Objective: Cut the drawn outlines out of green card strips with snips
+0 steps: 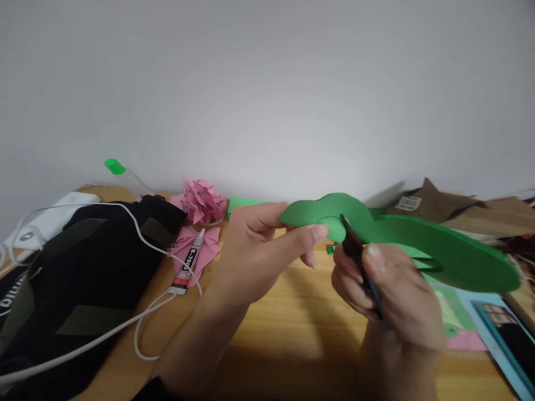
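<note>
A curving green paper cutout (443, 248) is held up above the wooden table, stretching far out to the right. My left hand (267, 250) pinches its left end between thumb and fingers. In my right hand (393, 289) is a pair of dark scissors (355, 245), gripped around the handles. The blade tips touch the paper at a curved line near my left thumb. A small rounded flap of the green paper (334, 229) stands at the cut. Part of the scissors is hidden by my right fingers.
Left lie a crumpled pink paper flower (203, 201), a B-7000 glue tube (190, 264) on folded pink paper (211, 239), white cables (83, 352) and a black bag (112, 278). Brown paper (443, 203) lies back right. A phone (507, 328) rests at the right edge. A wall (267, 100) stands behind.
</note>
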`<state>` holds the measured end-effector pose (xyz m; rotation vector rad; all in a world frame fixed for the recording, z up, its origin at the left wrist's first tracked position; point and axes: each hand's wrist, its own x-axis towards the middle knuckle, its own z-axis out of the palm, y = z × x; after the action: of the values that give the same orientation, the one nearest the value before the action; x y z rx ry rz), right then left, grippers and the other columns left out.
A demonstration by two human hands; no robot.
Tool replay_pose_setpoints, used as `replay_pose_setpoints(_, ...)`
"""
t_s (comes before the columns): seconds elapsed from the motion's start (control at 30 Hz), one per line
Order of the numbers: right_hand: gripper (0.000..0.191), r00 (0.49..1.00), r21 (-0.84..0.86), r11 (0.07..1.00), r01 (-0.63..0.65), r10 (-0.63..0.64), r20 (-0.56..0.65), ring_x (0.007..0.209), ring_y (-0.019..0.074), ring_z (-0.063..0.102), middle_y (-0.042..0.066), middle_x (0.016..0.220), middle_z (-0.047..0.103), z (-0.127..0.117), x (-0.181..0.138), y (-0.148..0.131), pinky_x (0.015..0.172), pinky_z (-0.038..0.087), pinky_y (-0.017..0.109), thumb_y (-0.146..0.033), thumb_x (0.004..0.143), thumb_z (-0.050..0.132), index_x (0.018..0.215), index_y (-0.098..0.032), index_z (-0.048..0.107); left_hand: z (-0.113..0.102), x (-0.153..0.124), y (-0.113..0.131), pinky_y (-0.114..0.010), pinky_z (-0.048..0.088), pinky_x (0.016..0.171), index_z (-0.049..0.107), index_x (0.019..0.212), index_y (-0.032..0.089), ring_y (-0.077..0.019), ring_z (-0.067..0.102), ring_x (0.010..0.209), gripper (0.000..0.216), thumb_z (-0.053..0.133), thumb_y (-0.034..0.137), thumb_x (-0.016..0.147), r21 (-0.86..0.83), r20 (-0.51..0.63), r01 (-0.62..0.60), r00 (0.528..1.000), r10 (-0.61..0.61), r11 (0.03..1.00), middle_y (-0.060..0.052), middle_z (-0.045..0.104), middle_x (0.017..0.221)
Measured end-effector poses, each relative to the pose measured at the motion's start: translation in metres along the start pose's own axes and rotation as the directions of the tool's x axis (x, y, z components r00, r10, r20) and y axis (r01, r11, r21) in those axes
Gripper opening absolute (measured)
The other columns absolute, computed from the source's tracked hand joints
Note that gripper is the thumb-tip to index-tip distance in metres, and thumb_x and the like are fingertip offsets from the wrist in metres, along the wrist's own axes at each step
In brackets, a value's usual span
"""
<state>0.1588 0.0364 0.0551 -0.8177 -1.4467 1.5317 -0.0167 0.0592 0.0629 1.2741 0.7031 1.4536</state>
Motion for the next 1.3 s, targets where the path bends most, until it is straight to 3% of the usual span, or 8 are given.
replay_pose_setpoints(0.2, 0.048, 0.999, 0.015, 1.000, -0.025, 0.025, 0.025, 0.038, 0.0059, 0.016, -0.009, 0.046, 0.026, 0.002, 0.003, -0.007, 0.034, 0.012, 0.022, -0.055, 0.097, 0.048, 0.063, -0.021, 0.042, -0.003, 0.002, 0.005, -0.033, 0.046, 0.053, 0.069, 0.054, 0.024, -0.0136, 0.052, 0.048, 0.027, 0.081, 0.036, 0.074, 0.044, -0.008, 0.053, 0.999, -0.053, 0.998, 0.001, 0.059, 0.048)
replay_pose_setpoints(0.47, 0.050, 0.997, 0.023, 0.997, -0.078, 0.077, 0.013, 0.036, 0.0041, 0.016, -0.011, 0.045, 0.023, 0.004, 0.002, -0.010, 0.032, 0.009, 0.022, -0.056, 0.094, 0.054, 0.062, -0.022, 0.035, -0.009, 0.000, 0.006, -0.028, 0.044, 0.049, 0.072, 0.058, 0.020, -0.0105, 0.050, 0.046, 0.023, 0.080, 0.032, 0.076, 0.032, 0.048, 0.054, 0.997, -0.056, 0.998, 0.000, 0.061, 0.051)
replay_pose_setpoints(0.7, 0.050, 0.991, -0.162, 0.986, -0.047, 0.066, 0.114, 0.037, 0.0052, 0.020, -0.009, 0.047, 0.027, -0.011, -0.005, -0.003, 0.034, 0.012, 0.023, -0.053, 0.102, 0.035, 0.064, -0.021, 0.042, -0.012, 0.000, 0.011, -0.024, 0.046, 0.047, 0.074, 0.061, 0.020, -0.0101, 0.050, 0.046, 0.018, 0.079, 0.028, 0.076, 0.069, 0.056, 0.062, 0.996, -0.066, 0.996, 0.000, 0.061, 0.051)
replay_pose_setpoints(0.93, 0.048, 0.993, -0.142, 0.989, -0.038, 0.053, 0.106, 0.034, 0.0036, 0.015, -0.010, 0.045, 0.025, -0.002, 0.003, -0.014, 0.031, 0.008, 0.021, -0.056, 0.098, 0.047, 0.065, -0.022, 0.040, -0.016, 0.003, 0.010, -0.024, 0.045, 0.043, 0.074, 0.061, 0.020, -0.0099, 0.052, 0.043, 0.017, 0.079, 0.027, 0.076, 0.100, 0.089, 0.093, 0.991, -0.102, 0.991, 0.000, 0.064, 0.052)
replay_pose_setpoints(1.1, 0.043, 0.977, -0.030, 0.994, -0.105, 0.109, 0.185, 0.037, 0.0049, 0.019, -0.009, 0.050, 0.030, -0.006, 0.004, -0.008, 0.031, 0.012, 0.020, -0.053, 0.098, 0.046, 0.070, -0.022, 0.041, -0.018, 0.008, 0.006, -0.025, 0.049, 0.052, 0.069, 0.054, 0.019, -0.0099, 0.053, 0.047, 0.024, 0.080, 0.023, 0.075, 0.069, -0.017, 0.023, 1.000, -0.022, 0.997, 0.002, 0.062, 0.049)
replay_pose_setpoints(1.27, 0.043, 0.909, -0.136, 0.980, -0.145, 0.186, 0.372, 0.039, 0.0053, 0.021, -0.007, 0.052, 0.036, -0.017, -0.005, -0.015, 0.034, 0.015, 0.023, -0.056, 0.096, 0.051, 0.069, -0.021, 0.047, -0.024, 0.013, 0.002, -0.024, 0.048, 0.058, 0.067, 0.051, 0.018, -0.0083, 0.053, 0.049, 0.026, 0.076, 0.015, 0.076, 0.009, -0.096, -0.020, 0.995, 0.020, 1.000, 0.003, 0.060, 0.047)
replay_pose_setpoints(1.3, 0.044, 0.928, -0.102, 0.989, -0.106, 0.136, 0.348, 0.038, 0.0056, 0.020, -0.007, 0.051, 0.035, -0.019, -0.007, -0.019, 0.033, 0.015, 0.024, -0.058, 0.095, 0.051, 0.070, -0.021, 0.050, -0.024, 0.013, 0.002, -0.025, 0.047, 0.058, 0.067, 0.051, 0.019, -0.0091, 0.053, 0.049, 0.026, 0.076, 0.016, 0.076, 0.031, -0.085, -0.013, 0.996, 0.016, 0.999, 0.003, 0.060, 0.047)
